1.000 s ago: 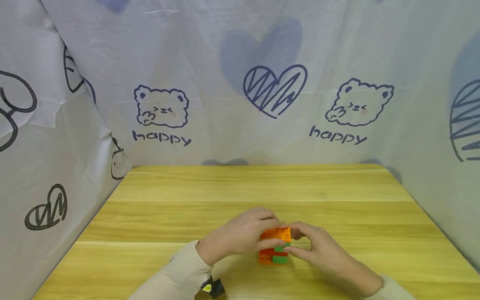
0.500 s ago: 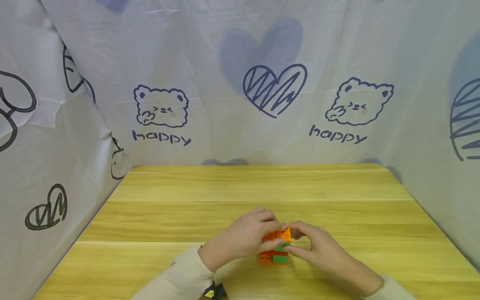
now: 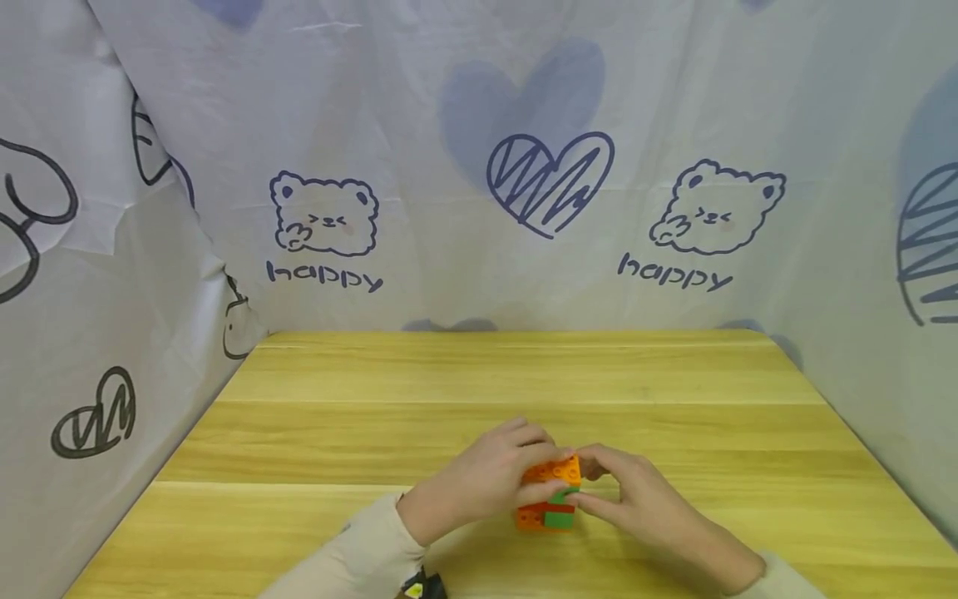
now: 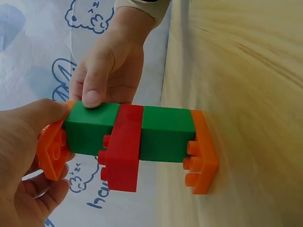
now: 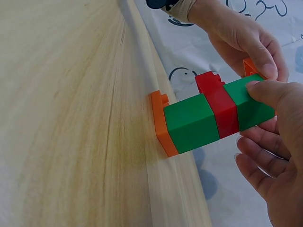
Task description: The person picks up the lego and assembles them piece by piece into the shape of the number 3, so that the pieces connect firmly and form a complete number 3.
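Observation:
A stack of toy building bricks stands upright on the table between both hands. From the bottom it has an orange plate (image 4: 204,151), a green brick (image 5: 193,124), a red brick (image 4: 125,151), another green brick (image 4: 92,125) and an orange studded plate (image 3: 566,470) on top. Red and orange pieces stick out to one side past the green ones. My left hand (image 3: 486,470) pinches the top orange plate between thumb and fingers. From the right, my right hand (image 3: 644,499) grips the upper green brick, its thumb on one face. Fingers partly hide the top plate.
The wooden table (image 3: 359,441) extends behind and to both sides of the stack. Pale printed cloth (image 3: 434,249) hangs along its back and sides. Near the left sleeve, a small black object with a yellow patch (image 3: 419,589) shows at the front.
My left hand has shifted slightly right along the top orange plate, covering more of its studs. The right hand and the stack stay in place.

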Tool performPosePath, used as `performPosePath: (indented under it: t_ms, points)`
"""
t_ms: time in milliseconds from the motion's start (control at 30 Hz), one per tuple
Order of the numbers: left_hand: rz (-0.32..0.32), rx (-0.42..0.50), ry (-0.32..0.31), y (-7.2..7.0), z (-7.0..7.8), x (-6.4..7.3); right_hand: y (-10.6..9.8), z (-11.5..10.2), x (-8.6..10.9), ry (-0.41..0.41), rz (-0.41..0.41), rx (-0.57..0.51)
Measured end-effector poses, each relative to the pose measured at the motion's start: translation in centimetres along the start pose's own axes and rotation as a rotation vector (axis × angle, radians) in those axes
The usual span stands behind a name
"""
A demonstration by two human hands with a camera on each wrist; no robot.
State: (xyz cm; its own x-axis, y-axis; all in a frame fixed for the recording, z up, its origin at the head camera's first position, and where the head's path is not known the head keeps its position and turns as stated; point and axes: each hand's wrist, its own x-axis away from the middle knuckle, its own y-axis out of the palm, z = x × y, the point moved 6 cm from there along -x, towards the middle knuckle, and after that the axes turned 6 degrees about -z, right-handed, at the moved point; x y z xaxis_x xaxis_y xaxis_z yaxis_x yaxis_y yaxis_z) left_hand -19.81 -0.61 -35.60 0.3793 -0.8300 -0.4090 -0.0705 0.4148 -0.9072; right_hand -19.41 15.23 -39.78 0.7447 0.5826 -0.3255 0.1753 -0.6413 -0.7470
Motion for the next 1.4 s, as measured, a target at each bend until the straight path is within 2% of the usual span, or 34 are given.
performPosePath:
  t_ms: [200,500,733,967,1133,1267,1400]
  points:
    - [-0.016,0.084,-0.093,0.2,-0.7,0.7,0.2,0.1,0.0,0.024,-0.013,-0.010]
    - [0.026,0.111,-0.120,-0.2,-1.5,2.4,0.2,0.2,-0.2,0.029,-0.022,-0.010]
    - [-0.013,0.125,-0.189,0.0,-2.3,3.8,0.5,0.2,-0.1,0.058,-0.032,-0.007]
    - [-0.032,0.110,-0.203,0.7,-3.1,4.7,0.7,0.2,0.1,0.054,-0.025,-0.008]
    - [-0.077,0.085,-0.211,1.3,-3.3,5.0,1.0,0.4,0.2,0.050,-0.039,-0.010]
    - [-0.108,0.060,-0.188,1.8,-3.3,5.1,1.3,0.6,0.3,0.044,-0.043,-0.003]
    - [-0.093,0.039,-0.149,2.1,-3.1,5.1,1.4,0.6,0.3,0.025,-0.033,0.008]
